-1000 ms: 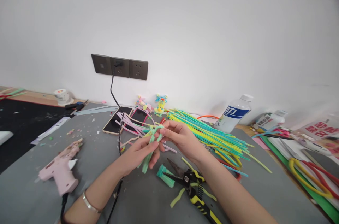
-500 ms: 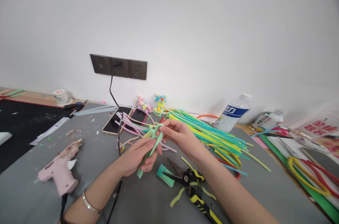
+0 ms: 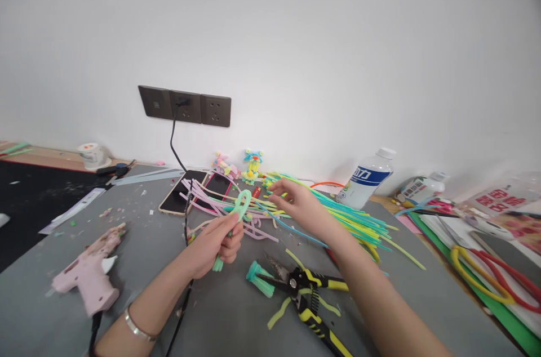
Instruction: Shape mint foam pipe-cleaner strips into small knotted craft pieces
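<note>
My left hand (image 3: 217, 244) is closed around a folded bundle of mint-green pipe cleaners (image 3: 242, 203); a rounded loop sticks out at the top and the cut ends show below. My right hand (image 3: 298, 208) is off the bundle, fingers apart and slightly curled, with nothing visible in it. It hovers by the pile of yellow, green and blue pipe cleaners (image 3: 359, 219). Below the hands lie black-and-yellow pliers (image 3: 302, 289), jaws apart, beside a small tied green bundle (image 3: 261, 279). Lilac pipe cleaners (image 3: 200, 199) spread behind my left hand.
A pink glue gun (image 3: 91, 275) lies at left, its black cord (image 3: 182, 300) crossing the grey mat. Two phones (image 3: 175, 199) and small pipe-cleaner figures (image 3: 252, 166) sit near the wall. A bottle (image 3: 366, 179) stands at right, with scissors (image 3: 479, 275) farther right.
My right hand has let go of the green bundle and moved right, its fingers opening. The left hand keeps the bundle, whose loop now points up. The view has shifted slightly.
</note>
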Available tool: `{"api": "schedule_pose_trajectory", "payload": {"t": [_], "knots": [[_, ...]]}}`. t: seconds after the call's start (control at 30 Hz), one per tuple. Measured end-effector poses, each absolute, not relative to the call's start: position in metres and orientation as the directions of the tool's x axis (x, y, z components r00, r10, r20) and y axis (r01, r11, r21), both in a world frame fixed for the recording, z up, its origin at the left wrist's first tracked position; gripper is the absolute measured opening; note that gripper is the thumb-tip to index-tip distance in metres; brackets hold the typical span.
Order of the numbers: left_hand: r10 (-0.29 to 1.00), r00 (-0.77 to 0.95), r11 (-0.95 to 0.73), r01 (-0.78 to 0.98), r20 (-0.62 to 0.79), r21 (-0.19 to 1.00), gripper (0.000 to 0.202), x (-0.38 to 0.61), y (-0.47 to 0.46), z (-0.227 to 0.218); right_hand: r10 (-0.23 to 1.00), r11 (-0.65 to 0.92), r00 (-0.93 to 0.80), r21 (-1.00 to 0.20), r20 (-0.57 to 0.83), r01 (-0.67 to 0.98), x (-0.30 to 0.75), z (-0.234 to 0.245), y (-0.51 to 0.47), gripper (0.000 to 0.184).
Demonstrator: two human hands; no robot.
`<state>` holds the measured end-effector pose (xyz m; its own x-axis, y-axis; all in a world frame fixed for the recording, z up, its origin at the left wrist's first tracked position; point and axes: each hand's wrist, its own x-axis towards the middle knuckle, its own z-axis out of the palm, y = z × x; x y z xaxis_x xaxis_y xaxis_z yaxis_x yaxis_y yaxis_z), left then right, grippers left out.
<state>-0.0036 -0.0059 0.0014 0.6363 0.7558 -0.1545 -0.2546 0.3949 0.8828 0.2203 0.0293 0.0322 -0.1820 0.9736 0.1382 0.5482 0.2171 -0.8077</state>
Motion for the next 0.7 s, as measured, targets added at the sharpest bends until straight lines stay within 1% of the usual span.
{"api": "schedule_pose_trajectory", "payload": {"t": [0.03,0.07,0.1,0.17,0.23,0.33,0.4,0.53,0.6,0.7], "knots": [[0.771,0.617,0.389,-0.261,-0.157,0.884,0.051,-0.003,-0.005,0.001,0.985,0.172,-0.115,-0.699,0.128,0.694,0.234,0.031,0.035,0.013],[0.786,0.597,0.385,-0.265,-0.163,0.884,0.051,-0.003,-0.005,0.001,0.993,0.102,-0.044,-0.588,0.113,0.803,0.250,0.028,0.041,0.008],[0.799,0.577,0.382,-0.271,-0.169,0.883,0.051,-0.003,-0.004,0.001,0.994,0.052,0.010,-0.551,0.108,0.833,0.265,0.025,0.047,0.007],[0.816,0.549,0.385,-0.281,-0.182,0.879,0.051,-0.003,-0.003,0.000,0.989,-0.027,0.097,-0.514,0.110,0.858,0.293,0.018,0.057,0.012],[0.828,0.529,0.384,-0.298,-0.184,0.874,0.050,-0.003,-0.002,0.000,0.986,-0.079,0.141,-0.487,0.092,0.870,0.313,0.009,0.064,0.014],[0.845,0.503,0.378,-0.318,-0.183,0.870,0.050,-0.002,-0.001,-0.001,0.995,-0.067,0.092,-0.472,0.029,0.879,0.324,-0.002,0.068,0.011],[0.849,0.493,0.378,-0.322,-0.187,0.868,0.050,-0.002,-0.001,-0.001,0.998,-0.047,0.061,-0.448,0.016,0.893,0.323,-0.008,0.069,0.009],[0.849,0.493,0.378,-0.309,-0.193,0.873,0.050,-0.002,-0.001,-0.001,0.999,-0.026,0.037,-0.380,0.022,0.925,0.314,-0.014,0.068,0.021],[0.849,0.492,0.374,-0.303,-0.192,0.877,0.049,-0.003,-0.001,-0.002,0.999,-0.023,0.039,-0.352,0.038,0.936,0.311,-0.015,0.068,0.021],[0.846,0.498,0.373,-0.298,-0.190,0.879,0.047,-0.003,-0.001,-0.002,0.993,-0.042,0.074,-0.309,0.092,0.950,0.308,-0.015,0.068,0.016]]}}
